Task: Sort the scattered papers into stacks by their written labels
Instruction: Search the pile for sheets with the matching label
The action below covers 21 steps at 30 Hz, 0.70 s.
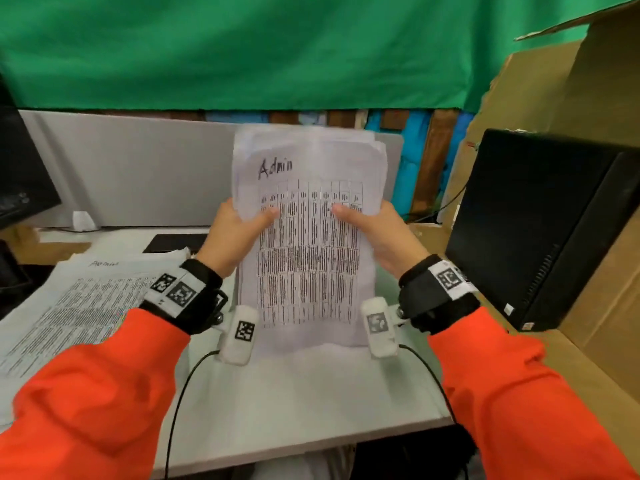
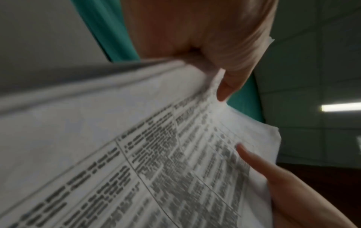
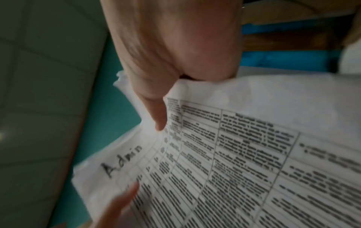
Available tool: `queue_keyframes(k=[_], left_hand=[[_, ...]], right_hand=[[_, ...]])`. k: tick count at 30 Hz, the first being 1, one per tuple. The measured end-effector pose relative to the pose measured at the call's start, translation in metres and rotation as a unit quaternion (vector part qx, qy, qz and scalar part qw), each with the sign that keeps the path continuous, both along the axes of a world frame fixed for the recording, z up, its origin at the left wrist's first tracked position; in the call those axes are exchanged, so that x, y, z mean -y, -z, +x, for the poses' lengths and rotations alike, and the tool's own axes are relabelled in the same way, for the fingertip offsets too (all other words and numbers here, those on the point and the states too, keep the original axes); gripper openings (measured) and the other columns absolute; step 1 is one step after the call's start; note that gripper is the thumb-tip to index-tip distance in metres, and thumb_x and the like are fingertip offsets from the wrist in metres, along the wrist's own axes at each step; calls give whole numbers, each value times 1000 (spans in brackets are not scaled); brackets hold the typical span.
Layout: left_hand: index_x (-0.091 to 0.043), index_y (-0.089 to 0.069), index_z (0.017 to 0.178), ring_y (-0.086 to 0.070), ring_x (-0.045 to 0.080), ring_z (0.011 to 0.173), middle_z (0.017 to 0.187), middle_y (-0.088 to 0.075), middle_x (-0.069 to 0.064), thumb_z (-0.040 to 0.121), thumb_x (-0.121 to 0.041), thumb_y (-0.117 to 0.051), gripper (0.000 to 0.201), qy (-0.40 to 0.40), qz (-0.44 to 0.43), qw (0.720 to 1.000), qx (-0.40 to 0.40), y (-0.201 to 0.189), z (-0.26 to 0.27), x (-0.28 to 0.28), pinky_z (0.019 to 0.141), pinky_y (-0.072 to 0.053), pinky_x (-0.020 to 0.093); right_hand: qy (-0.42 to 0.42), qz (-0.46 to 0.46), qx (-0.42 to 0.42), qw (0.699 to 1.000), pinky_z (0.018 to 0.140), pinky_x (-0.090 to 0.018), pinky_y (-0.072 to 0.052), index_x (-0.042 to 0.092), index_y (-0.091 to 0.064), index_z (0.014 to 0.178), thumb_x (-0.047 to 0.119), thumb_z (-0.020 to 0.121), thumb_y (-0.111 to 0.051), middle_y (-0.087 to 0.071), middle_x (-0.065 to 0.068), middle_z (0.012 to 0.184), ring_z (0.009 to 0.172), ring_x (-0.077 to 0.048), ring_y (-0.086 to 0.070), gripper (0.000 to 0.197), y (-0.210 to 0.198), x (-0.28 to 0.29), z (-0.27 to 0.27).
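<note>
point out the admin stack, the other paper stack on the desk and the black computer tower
Admin stack (image 1: pixel 308 258), head view, on the printed table of its front sheet.
Other paper stack (image 1: pixel 72 306), head view, on the printed text of its top sheet.
Black computer tower (image 1: pixel 526 216), head view, on its broad dark side panel.

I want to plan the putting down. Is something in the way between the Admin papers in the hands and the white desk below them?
Nothing visible blocks it. The Admin papers, held upright by the left hand and right hand, stand over bare desk. The other stack lies further left, the black computer to the right.
</note>
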<state>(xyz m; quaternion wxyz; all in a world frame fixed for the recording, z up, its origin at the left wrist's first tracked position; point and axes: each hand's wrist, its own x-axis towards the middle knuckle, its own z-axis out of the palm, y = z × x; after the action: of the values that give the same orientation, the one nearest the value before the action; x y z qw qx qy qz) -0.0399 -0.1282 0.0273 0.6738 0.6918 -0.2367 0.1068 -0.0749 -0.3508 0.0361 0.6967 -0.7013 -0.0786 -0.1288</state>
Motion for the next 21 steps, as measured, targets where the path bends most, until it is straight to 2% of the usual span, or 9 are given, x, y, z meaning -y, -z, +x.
queue_keyframes(k=[2, 3, 4, 6, 8, 11, 14, 18, 21], left_hand=[[-20, -61, 114, -64, 2, 97, 105, -67, -10, 88, -16, -66, 27, -41, -44, 997, 54, -20, -7, 9, 92, -51, 26], [-14, -59, 118, -65, 4, 98, 107, -67, -5, 88, -14, -66, 30, -57, -75, 992, 84, -34, -9, 10, 90, -52, 23], [-11, -58, 119, -64, 8, 100, 110, -66, -1, 88, -12, -65, 32, -58, -97, 988, 109, -46, -10, 9, 91, -52, 23], [-17, -59, 116, -64, 11, 106, 112, -67, -3, 87, -16, -65, 30, -29, -92, 988, 120, -59, -7, 1, 95, -51, 28], [-16, -60, 117, -66, 12, 105, 112, -68, -4, 89, -20, -64, 29, -15, -59, 994, 89, -53, -2, -9, 93, -53, 31], [-8, -48, 120, -68, 6, 88, 102, -67, -5, 94, -14, -56, 28, -58, -86, 994, 40, -23, 5, -21, 76, -55, 24], [-12, -43, 116, -57, 7, 86, 95, -58, -7, 94, -6, -42, 23, -95, -83, 992, 21, -10, 2, -7, 77, -49, 22], [-17, -38, 102, -52, -13, 73, 91, -50, -8, 90, 5, -35, 25, -149, -135, 975, 94, -29, 2, 0, 71, -43, 11], [-10, -43, 115, -55, -10, 83, 98, -55, -10, 94, -3, -38, 22, -99, -86, 990, 46, -28, 9, -1, 76, -47, 15]], right_hand=[[45, -3, 61, 997, 103, -51, -49, 23, -65, 115, 25, 83, -76, -72, -6, 117, 112, -23, -68, 33, -18, -10, -4], [50, -11, 92, 994, 103, -50, -49, 28, -65, 110, 26, 85, -74, -71, -6, 117, 113, -23, -67, 27, -30, -12, -6], [44, -21, 119, 992, 104, -50, -49, 29, -65, 108, 23, 88, -71, -71, -5, 118, 114, -23, -66, 22, -42, -13, -10], [26, -44, 141, 989, 105, -46, -48, 26, -64, 113, 16, 94, -64, -70, -4, 121, 117, -21, -65, 21, -56, -11, -15], [21, -73, 116, 990, 105, -41, -49, 24, -62, 121, 20, 94, -65, -69, -1, 125, 117, -16, -65, 28, -52, -5, -17], [4, -34, 52, 998, 104, -40, -49, 16, -60, 129, 24, 87, -70, -70, -3, 124, 115, -17, -66, 44, -27, 7, -19], [-8, 13, 27, 1000, 106, -47, -48, 12, -63, 125, 27, 77, -74, -72, -8, 118, 113, -23, -67, 51, -17, -2, -21], [14, 72, 39, 997, 103, -51, -49, 12, -65, 116, 23, 82, -72, -71, -13, 118, 111, -29, -67, 37, -31, -6, -18], [-9, 22, -9, 1000, 105, -53, -47, 14, -66, 118, 29, 78, -74, -72, -10, 117, 111, -26, -68, 43, -23, 1, -17]])
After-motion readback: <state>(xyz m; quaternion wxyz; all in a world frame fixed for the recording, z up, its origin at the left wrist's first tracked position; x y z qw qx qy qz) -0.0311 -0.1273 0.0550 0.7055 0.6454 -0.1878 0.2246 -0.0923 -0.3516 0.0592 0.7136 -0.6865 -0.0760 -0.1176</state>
